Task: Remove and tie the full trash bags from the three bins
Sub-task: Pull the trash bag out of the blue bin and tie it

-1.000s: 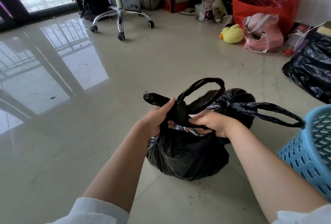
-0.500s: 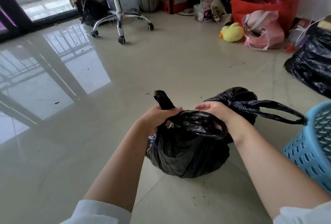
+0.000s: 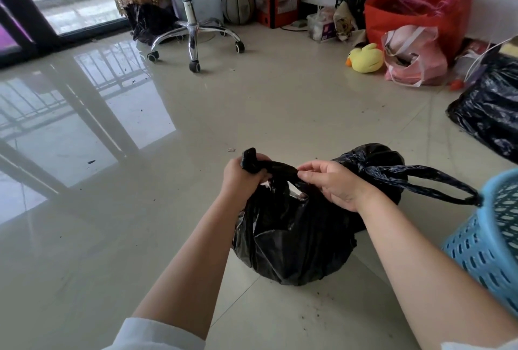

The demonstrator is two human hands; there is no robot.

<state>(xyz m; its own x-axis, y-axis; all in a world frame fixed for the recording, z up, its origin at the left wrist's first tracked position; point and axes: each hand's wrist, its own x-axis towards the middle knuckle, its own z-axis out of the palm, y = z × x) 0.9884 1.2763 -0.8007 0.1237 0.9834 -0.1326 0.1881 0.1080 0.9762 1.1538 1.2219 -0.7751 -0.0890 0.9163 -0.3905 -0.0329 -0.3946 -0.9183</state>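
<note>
Head view, tying stage. A black trash bag sits on the tiled floor directly in front of the person, out of its bin. The left hand has its grip closed in a fist round one twisted handle strap, whose stub end pokes up above the fist. The right hand pinches the same strap between thumb and curled fingers, just beside the left, so that the strap is drawn taut between them above the bag's mouth. Touching the bag on its far side lies a second black trash bag, its neck already knotted and its long handle loop trailing to the rim of a blue perforated plastic bin at right. A third black bag lies well apart, far right.

Handling, as judged: the film is thin, soft and slick, and the load sags, so it is probably light to moderate. Hold is best taken on the twisted straps near the mouth, not on the bulging wall, which could stretch or tear.
</note>
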